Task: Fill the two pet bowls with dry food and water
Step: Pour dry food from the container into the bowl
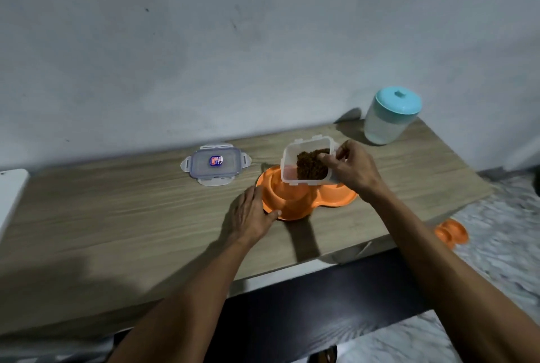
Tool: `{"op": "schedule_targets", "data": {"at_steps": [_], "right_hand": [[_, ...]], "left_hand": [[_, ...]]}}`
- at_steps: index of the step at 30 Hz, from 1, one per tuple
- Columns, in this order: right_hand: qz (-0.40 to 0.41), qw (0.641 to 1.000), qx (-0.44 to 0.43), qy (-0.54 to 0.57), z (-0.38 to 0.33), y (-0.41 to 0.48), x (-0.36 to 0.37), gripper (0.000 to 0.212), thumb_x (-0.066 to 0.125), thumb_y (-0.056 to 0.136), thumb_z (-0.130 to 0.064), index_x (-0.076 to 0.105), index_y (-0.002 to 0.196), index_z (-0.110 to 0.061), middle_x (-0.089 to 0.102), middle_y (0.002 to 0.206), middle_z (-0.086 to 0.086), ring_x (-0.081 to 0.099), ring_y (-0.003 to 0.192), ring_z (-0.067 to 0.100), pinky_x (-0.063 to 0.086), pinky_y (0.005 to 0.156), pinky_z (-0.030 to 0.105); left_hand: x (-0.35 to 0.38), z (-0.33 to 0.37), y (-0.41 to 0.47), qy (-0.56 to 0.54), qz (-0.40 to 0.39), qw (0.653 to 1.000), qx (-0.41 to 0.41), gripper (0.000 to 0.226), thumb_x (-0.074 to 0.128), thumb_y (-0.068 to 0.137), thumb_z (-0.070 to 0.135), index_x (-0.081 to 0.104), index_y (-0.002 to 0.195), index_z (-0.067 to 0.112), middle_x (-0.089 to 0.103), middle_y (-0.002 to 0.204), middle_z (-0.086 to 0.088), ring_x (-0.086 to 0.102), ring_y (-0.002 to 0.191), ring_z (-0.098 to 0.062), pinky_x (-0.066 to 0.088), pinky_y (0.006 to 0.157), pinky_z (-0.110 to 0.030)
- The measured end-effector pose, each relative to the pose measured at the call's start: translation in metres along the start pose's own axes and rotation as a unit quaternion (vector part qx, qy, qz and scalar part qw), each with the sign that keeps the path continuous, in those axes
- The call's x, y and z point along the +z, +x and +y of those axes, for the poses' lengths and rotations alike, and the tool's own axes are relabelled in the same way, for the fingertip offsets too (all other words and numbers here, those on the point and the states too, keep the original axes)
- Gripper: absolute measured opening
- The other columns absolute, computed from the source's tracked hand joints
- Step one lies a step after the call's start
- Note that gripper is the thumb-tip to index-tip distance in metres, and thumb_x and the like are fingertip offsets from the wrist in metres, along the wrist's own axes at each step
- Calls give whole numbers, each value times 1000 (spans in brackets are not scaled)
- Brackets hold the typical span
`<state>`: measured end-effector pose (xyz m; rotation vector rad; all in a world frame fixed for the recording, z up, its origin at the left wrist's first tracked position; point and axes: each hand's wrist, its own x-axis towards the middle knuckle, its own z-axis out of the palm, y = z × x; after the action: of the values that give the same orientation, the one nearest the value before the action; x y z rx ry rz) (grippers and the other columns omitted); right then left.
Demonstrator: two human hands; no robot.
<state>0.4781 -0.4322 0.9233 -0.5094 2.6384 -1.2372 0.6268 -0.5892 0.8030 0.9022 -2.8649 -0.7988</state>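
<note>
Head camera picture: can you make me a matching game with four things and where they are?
1 pet bowl
2 food container
3 clear lid
4 jug

A tilted in the right hand
B upright by the wall, turquoise top
C orange, left hand touching its rim
D flat on the table

Pairs: 1-C, 2-A, 3-D, 4-B.

On the wood-grain tabletop point(117, 216) the orange plastic double pet bowl point(295, 204) sits right of centre, the left hand point(251, 213) against its left rim. The right hand point(350, 171) holds the clear plastic tub of brown kibble point(306, 163) above its back rim. The clear clip-on lid point(216, 165) lies behind and left of it; the teal-lidded translucent canister point(388, 120) stands at the back right corner; a second orange dish point(451, 232) lies on the floor further right
</note>
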Motion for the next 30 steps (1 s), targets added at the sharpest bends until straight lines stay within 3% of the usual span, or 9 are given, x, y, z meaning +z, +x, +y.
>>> {"op": "schedule_targets", "data": {"at_steps": [3,7,17,21,27,30], "right_hand": [[26,998,-31,-46,7,0,-2,33,75,82,-35,50,78,-14,61,85,10,54,79,25,38,58,33],[19,996,-56,-66,14,1,0,35,75,81,-39,48,81,-17,59,94,9,52,81,22,31,53,25],[20,989,-108,-104,5,-4,2,38,77,79,-36,47,87,-15,54,101,7,51,86,23,49,71,41],[16,988,-117,-101,3,-4,3,39,78,79,-35,48,89,-13,54,102,6,51,87,22,41,67,33],[26,985,-129,-111,3,-4,5,40,78,79,-37,47,89,-13,53,99,5,48,83,20,33,62,28],[26,987,-126,-98,3,-4,5,40,78,78,-38,48,89,-13,54,99,5,49,84,20,36,64,29]], "left_hand": [[8,0,0,29,-3,1000,1,81,63,82,60,34,147,21,40,152,-2,39,140,-24,37,113,-42],[14,1,0,33,-6,999,-14,79,61,85,57,34,149,19,29,160,-2,30,146,-24,31,116,-42],[14,1,2,25,-9,999,-24,80,65,83,55,36,148,18,32,158,0,33,143,-24,32,115,-43],[16,1,3,28,-18,999,-32,83,64,84,54,32,151,17,28,160,-1,27,147,-23,25,120,-40],[15,3,3,27,-18,999,-33,81,65,84,52,32,151,18,28,160,-1,28,146,-24,26,119,-42],[14,4,3,25,-21,999,-36,80,65,85,51,33,150,18,29,160,-2,28,146,-24,26,119,-42]]}}
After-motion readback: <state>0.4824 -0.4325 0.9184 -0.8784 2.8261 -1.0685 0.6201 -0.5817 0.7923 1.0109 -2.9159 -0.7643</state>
